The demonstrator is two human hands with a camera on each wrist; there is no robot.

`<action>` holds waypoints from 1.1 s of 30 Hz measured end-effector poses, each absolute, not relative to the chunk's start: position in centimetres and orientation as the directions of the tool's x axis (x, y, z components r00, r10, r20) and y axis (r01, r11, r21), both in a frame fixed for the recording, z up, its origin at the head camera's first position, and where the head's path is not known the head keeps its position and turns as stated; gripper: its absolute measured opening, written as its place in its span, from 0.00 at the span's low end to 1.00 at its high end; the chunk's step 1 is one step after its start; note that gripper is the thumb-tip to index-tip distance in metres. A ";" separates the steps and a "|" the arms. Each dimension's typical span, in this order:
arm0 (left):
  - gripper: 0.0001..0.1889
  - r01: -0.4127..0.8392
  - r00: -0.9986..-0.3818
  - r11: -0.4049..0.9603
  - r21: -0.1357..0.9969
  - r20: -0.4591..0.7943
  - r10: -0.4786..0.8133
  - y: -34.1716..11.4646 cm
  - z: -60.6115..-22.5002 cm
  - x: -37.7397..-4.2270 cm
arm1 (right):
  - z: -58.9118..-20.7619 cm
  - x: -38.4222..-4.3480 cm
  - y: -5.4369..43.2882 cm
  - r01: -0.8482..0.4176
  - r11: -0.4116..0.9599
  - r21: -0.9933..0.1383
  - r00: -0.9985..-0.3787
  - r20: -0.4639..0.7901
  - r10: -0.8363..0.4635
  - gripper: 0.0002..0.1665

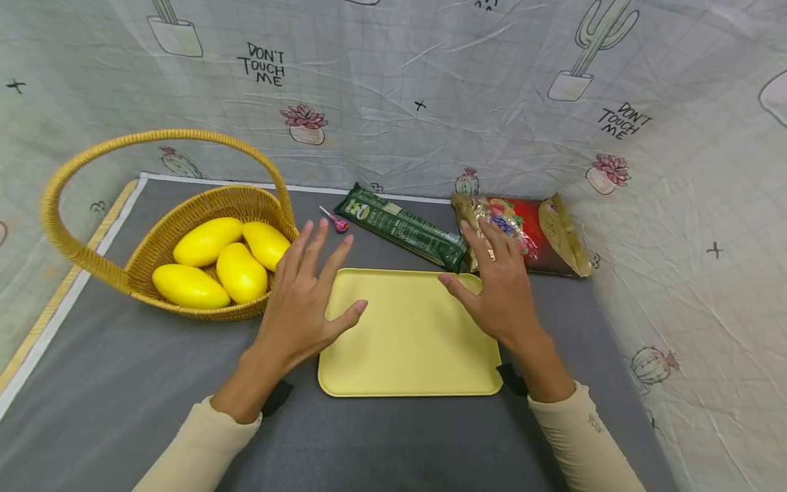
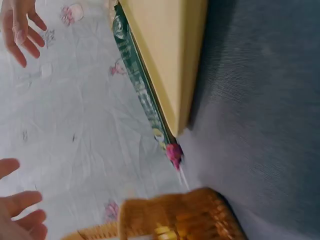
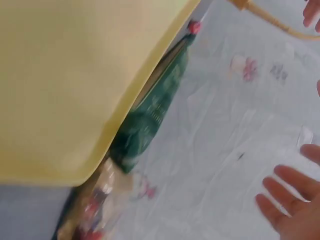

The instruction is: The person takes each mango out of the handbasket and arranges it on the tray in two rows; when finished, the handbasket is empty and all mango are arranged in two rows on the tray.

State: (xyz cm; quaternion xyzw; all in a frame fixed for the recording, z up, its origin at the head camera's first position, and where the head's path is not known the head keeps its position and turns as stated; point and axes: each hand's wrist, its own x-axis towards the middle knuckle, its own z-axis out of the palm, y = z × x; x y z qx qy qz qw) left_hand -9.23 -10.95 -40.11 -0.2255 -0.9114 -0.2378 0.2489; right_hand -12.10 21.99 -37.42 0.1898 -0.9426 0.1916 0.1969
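Both hands are held over the table with spread fingers and nothing in them. The left hand (image 1: 301,304) is between the wicker basket (image 1: 203,313) and the yellow tray (image 1: 408,335), overlapping the tray's left edge in the head view. Over the tray's right side is the right hand (image 1: 501,294), its fingertips overlapping the red and gold bag (image 1: 522,232). Several yellow mangoes (image 1: 242,273) lie in the basket. Behind the tray lie a long green packet (image 1: 402,225) and a lollipop (image 1: 340,224) in a pink wrapper.
A grey cloth (image 1: 344,444) covers the table, with a white strip along its back and left edges. Patterned curtain fabric (image 1: 381,109) hangs behind and to the right. The basket's tall handle (image 1: 178,134) arches up at the left.
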 end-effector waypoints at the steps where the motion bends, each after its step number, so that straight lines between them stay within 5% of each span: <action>1: 0.44 0.526 -0.767 0.782 0.334 0.584 0.266 -11.2 -40.0 -8.9 | -37.3 -12.1 21.5 -0.464 0.832 -0.302 -0.832 0.471 -0.293 0.53; 5: 0.40 0.498 -0.705 0.774 0.391 0.702 0.099 -12.6 -39.8 -7.5 | -36.6 -12.0 19.2 -0.592 0.738 -0.325 -0.747 0.565 -0.351 0.49; 9: 0.38 0.482 -0.573 0.757 0.440 0.813 -0.108 -14.0 -39.5 -6.4 | -36.1 -12.0 16.8 -0.680 0.654 -0.330 -0.680 0.616 -0.397 0.46; 16: 0.39 0.411 -0.435 0.727 0.550 0.819 -0.373 -16.5 -39.4 -5.0 | -35.5 -12.2 13.0 -0.756 0.554 -0.349 -0.618 0.659 -0.429 0.43; 24: 0.36 0.194 -0.452 0.654 0.731 0.659 -0.602 -20.1 -40.8 -3.9 | -35.7 -12.7 9.5 -0.796 0.485 -0.362 -0.581 0.682 -0.444 0.41; 33: 0.39 0.012 -0.620 0.490 0.872 0.391 -0.680 -24.6 -44.2 -3.4 | -36.5 -13.3 6.1 -0.810 0.444 -0.384 -0.578 0.651 -0.492 0.40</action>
